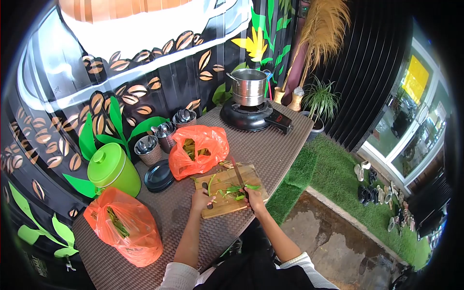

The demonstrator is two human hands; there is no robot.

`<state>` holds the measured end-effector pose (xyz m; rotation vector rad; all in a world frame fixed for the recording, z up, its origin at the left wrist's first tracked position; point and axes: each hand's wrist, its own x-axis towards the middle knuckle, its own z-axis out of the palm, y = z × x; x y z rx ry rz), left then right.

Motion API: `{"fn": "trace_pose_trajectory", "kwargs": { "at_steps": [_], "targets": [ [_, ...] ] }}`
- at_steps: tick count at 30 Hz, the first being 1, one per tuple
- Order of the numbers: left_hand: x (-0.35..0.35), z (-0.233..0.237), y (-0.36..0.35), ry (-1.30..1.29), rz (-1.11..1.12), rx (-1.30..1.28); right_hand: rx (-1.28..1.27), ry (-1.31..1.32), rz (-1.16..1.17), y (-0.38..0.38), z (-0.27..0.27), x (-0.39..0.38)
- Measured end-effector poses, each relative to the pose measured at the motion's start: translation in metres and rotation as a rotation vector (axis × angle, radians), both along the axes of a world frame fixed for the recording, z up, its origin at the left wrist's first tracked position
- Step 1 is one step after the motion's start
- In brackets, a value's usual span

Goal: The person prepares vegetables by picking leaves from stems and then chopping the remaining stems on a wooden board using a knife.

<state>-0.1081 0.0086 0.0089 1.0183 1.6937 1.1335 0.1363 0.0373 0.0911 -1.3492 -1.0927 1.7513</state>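
In the head view, the right hand (254,199) is closed around the knife (238,175), whose reddish blade slants up and away over the cutting board (228,209). The left hand (201,198) is curled at the board's left edge, with a bit of stem at its fingertips; whether it grips the stem firmly, I cannot tell. Cut greens (236,195) lie loose on the wood between the two hands, near the blade. The board sits on a brown woven bench (251,149). Just beyond it stands an open orange bag (215,138) with greens inside, and a second orange bag (140,244) rests at the near left. A green bucket (108,170) with its lid on stands beside dark plates (158,177), with three cutlery cups (147,151) behind. At the far end, a metal pot (249,91) sits on a black stove (241,119).
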Motion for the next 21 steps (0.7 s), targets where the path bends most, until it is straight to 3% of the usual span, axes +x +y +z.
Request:
{"fn": "trace_pose_trajectory", "kwargs": {
  "at_steps": [4, 6, 9, 10, 12, 13, 15, 18, 21],
  "targets": [
    [-0.014, 0.012, -0.002, 0.195, -0.029, -0.095, 0.024, 0.021, -0.022, -0.002, -0.006, 0.014],
    [-0.014, 0.018, -0.003, 0.504, 0.079, -0.174, 0.012, 0.056, -0.031, -0.004, -0.009, 0.019],
    [0.01, 0.065, -0.017, 0.671, 0.212, -0.268, 0.006, 0.076, -0.037, -0.01, -0.005, 0.024],
    [0.018, 0.064, -0.016, 0.67, 0.211, -0.268, 0.015, 0.069, -0.037, -0.011, -0.007, 0.025],
    [0.029, 0.06, -0.017, 0.962, 0.384, -0.012, 0.024, 0.062, -0.037, -0.012, -0.01, 0.026],
    [0.028, 0.05, -0.016, 0.961, 0.383, -0.012, 0.03, 0.041, -0.04, -0.012, -0.011, 0.026],
    [0.027, 0.027, -0.008, 0.861, 0.106, 0.294, 0.036, 0.018, -0.044, -0.014, -0.011, 0.026],
    [0.035, 0.011, 0.001, 0.651, -0.055, 0.086, 0.035, 0.029, -0.044, -0.018, -0.008, 0.027],
    [0.04, -0.002, 0.006, 0.599, 0.031, 0.112, 0.056, -0.019, -0.056, -0.019, -0.011, 0.03]
  ]
}}
